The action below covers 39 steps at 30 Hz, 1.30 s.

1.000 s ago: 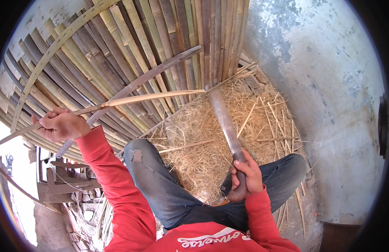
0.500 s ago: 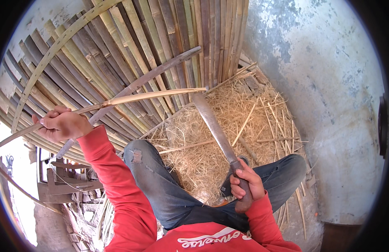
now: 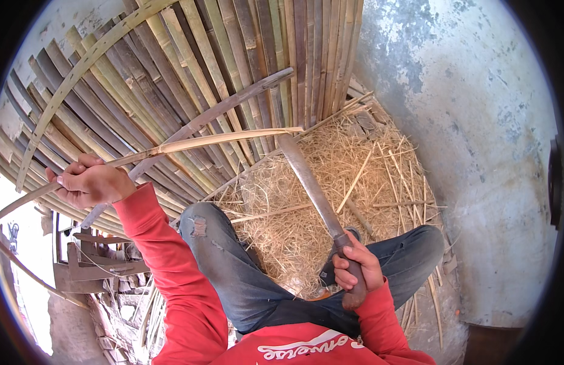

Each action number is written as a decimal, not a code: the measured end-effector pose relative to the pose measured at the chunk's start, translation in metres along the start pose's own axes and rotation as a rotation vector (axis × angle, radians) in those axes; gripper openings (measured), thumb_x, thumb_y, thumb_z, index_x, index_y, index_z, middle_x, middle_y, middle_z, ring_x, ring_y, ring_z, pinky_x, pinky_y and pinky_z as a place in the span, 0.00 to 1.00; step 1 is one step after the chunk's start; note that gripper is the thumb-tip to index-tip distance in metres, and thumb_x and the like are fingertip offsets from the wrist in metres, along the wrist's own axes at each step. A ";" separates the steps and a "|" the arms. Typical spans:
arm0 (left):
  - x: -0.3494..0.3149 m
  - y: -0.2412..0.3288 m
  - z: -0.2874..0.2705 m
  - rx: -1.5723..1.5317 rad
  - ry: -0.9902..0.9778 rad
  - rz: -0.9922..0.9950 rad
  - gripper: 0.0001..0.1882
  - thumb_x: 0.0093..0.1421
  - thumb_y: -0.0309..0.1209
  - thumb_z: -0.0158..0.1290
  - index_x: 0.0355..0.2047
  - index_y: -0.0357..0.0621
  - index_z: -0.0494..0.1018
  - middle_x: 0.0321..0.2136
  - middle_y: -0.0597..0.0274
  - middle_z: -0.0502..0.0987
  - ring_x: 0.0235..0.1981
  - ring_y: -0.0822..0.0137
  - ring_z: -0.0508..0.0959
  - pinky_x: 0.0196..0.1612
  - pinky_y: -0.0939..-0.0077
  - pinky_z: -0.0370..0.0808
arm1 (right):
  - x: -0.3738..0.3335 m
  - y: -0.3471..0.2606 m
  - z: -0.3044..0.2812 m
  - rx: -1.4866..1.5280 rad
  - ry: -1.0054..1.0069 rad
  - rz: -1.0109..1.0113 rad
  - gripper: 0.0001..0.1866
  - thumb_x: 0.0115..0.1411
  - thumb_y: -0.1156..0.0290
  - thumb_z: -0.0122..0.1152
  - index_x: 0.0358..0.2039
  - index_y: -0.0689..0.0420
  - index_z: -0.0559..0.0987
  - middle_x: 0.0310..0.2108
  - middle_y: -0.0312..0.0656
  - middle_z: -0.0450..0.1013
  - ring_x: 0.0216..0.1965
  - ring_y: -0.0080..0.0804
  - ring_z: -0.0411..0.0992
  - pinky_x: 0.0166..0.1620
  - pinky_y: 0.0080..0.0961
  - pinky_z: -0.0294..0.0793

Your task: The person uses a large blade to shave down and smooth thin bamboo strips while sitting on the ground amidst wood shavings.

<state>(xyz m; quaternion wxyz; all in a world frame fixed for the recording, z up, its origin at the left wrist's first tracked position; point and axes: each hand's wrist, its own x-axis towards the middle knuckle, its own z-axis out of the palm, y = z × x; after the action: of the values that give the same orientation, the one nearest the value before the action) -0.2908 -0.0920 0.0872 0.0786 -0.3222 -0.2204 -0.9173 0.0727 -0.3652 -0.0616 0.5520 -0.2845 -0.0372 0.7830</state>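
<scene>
My left hand (image 3: 94,180) is closed round a long, thin bamboo strip (image 3: 215,140), held out at the left. The strip runs rightward past my knee, its pale split face showing, and its other end trails off beyond the left rim. In my right hand (image 3: 358,266) is the dark handle of a large knife (image 3: 309,179) with a long, broad grey blade. The blade slants up and left, its tip close to the strip's right end; whether they touch I cannot tell.
Many split bamboo slats (image 3: 245,55) lean along the back left, with a grey wooden pole (image 3: 233,100) slanting across them. Shavings (image 3: 276,213) and loose thin strips cover the floor before my bent legs. A stained pale wall (image 3: 476,152) rises at the right. Wooden scraps (image 3: 99,267) lie lower left.
The bamboo strip's right end has shifted very slightly to the right. Both hands keep their grips and hardly move.
</scene>
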 end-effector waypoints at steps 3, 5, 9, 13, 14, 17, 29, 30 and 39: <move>-0.002 0.003 0.002 0.007 0.015 -0.013 0.18 0.75 0.33 0.37 0.58 0.35 0.65 0.16 0.69 0.60 0.10 0.75 0.59 0.12 0.82 0.56 | 0.000 -0.001 0.000 0.002 -0.006 0.000 0.28 0.70 0.69 0.52 0.69 0.49 0.61 0.28 0.40 0.66 0.14 0.24 0.63 0.19 0.23 0.67; -0.002 0.004 0.002 0.016 0.017 -0.012 0.18 0.75 0.33 0.37 0.58 0.34 0.65 0.16 0.69 0.60 0.10 0.75 0.59 0.12 0.82 0.56 | 0.000 -0.001 0.000 0.010 -0.003 0.005 0.27 0.70 0.69 0.53 0.68 0.48 0.62 0.28 0.39 0.67 0.14 0.23 0.63 0.19 0.24 0.67; -0.002 0.006 0.003 0.015 0.015 -0.006 0.19 0.75 0.33 0.37 0.58 0.33 0.65 0.16 0.69 0.59 0.10 0.75 0.59 0.13 0.82 0.57 | 0.001 -0.001 0.001 0.010 0.000 0.002 0.25 0.70 0.68 0.53 0.66 0.48 0.63 0.28 0.39 0.67 0.14 0.23 0.62 0.19 0.23 0.67; -0.002 0.010 0.004 0.006 0.051 -0.030 0.19 0.75 0.33 0.37 0.58 0.32 0.65 0.16 0.70 0.58 0.10 0.75 0.59 0.13 0.82 0.57 | 0.002 -0.002 -0.002 0.075 -0.021 0.021 0.25 0.70 0.68 0.53 0.66 0.47 0.63 0.28 0.38 0.66 0.14 0.22 0.62 0.19 0.23 0.66; 0.000 0.009 0.001 -0.030 0.037 -0.050 0.20 0.75 0.34 0.38 0.58 0.32 0.65 0.15 0.70 0.57 0.11 0.75 0.59 0.13 0.82 0.57 | 0.002 -0.002 -0.004 0.114 -0.044 0.029 0.25 0.70 0.68 0.53 0.65 0.47 0.63 0.28 0.38 0.66 0.14 0.22 0.61 0.19 0.22 0.66; 0.004 0.016 -0.005 -0.062 -0.016 -0.142 0.20 0.75 0.35 0.38 0.59 0.31 0.65 0.15 0.70 0.57 0.12 0.76 0.58 0.14 0.82 0.57 | 0.004 0.001 -0.011 0.218 -0.047 -0.009 0.25 0.70 0.68 0.53 0.66 0.47 0.62 0.28 0.38 0.65 0.14 0.22 0.61 0.18 0.22 0.65; -0.040 0.029 0.009 -0.119 -0.070 -0.252 0.20 0.76 0.34 0.37 0.59 0.34 0.67 0.17 0.70 0.57 0.11 0.76 0.58 0.15 0.82 0.58 | 0.025 0.017 0.019 -0.033 -0.017 -0.102 0.31 0.69 0.70 0.53 0.70 0.48 0.58 0.29 0.41 0.67 0.15 0.26 0.64 0.20 0.27 0.69; -0.045 0.030 0.010 -0.115 -0.085 -0.256 0.20 0.75 0.34 0.36 0.61 0.35 0.65 0.18 0.70 0.58 0.12 0.76 0.59 0.14 0.82 0.58 | 0.029 0.019 0.020 -0.032 -0.011 -0.111 0.30 0.69 0.70 0.53 0.70 0.48 0.58 0.28 0.40 0.67 0.15 0.26 0.64 0.20 0.27 0.69; -0.099 0.030 0.024 -0.119 -0.183 -0.402 0.22 0.76 0.34 0.33 0.62 0.30 0.62 0.16 0.71 0.57 0.12 0.77 0.58 0.14 0.80 0.58 | 0.037 0.015 0.021 0.126 -0.258 0.137 0.26 0.70 0.67 0.50 0.67 0.43 0.62 0.25 0.35 0.61 0.14 0.21 0.61 0.19 0.25 0.67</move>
<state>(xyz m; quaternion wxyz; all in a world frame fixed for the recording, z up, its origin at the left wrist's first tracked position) -0.1920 -0.1081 0.0526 -0.1453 -0.3575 -0.2317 -0.8930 0.0415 -0.3327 -0.0651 0.5046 -0.1483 -0.0389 0.8497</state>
